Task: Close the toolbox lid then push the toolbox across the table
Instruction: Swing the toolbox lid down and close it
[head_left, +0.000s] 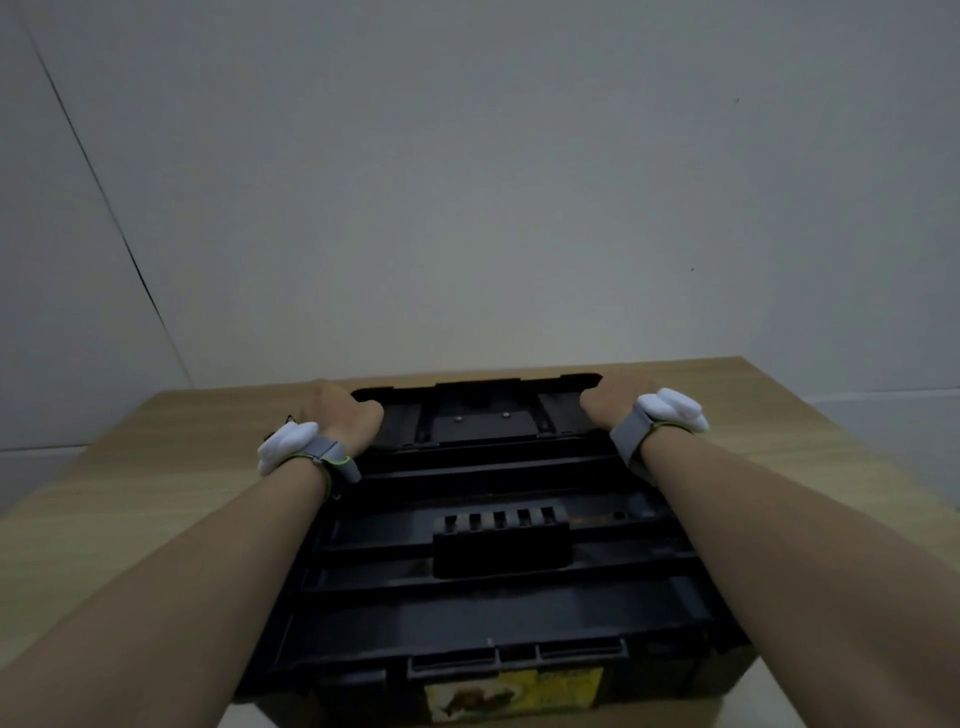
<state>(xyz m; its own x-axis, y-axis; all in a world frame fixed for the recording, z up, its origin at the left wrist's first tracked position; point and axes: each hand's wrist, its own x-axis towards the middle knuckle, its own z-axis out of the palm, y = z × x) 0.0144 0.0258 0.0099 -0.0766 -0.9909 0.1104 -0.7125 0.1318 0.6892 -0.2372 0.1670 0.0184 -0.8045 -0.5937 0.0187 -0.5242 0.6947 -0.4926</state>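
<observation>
Two hands are curled over the far corners of a black toolbox: left hand, right hand. Fingers are hidden, so grip cannot be told. Its ribbed lid is seen shut, on a wooden table.

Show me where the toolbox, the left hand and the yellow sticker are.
toolbox (498, 608): head view, top of the black lid.
left hand (343, 413): head view, back of the hand.
yellow sticker (514, 693): head view, middle of the label on the front wall.

Black toolbox with a yellow label, tan wood-grain table, grey-white wall.
</observation>
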